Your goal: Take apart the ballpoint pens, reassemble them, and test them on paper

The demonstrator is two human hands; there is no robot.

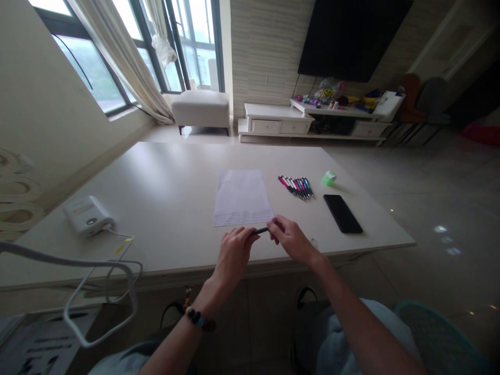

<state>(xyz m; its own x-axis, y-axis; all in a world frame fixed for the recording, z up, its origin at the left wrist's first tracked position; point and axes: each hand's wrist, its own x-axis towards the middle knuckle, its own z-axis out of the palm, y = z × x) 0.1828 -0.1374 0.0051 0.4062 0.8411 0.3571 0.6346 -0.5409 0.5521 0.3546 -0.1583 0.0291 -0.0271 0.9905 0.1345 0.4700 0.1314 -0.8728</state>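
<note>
A dark pen (260, 230) is held level between my two hands, just over the near edge of the paper. My left hand (237, 250) is closed on its left end, and the fingertips of my right hand (287, 235) pinch the right end. The white sheet of paper (242, 195) lies on the table, with rows of writing or lines along its near edge. Right of the paper, several pens (297, 187) with pink, white, blue and black parts lie side by side in a bunch.
The white table (172, 208) bears a black phone (342, 213) and a small green-and-white object (328, 178) on the right. A white device (89, 215) with a cable is at the left. A small clear item (314, 242) lies near the front edge, by my right wrist.
</note>
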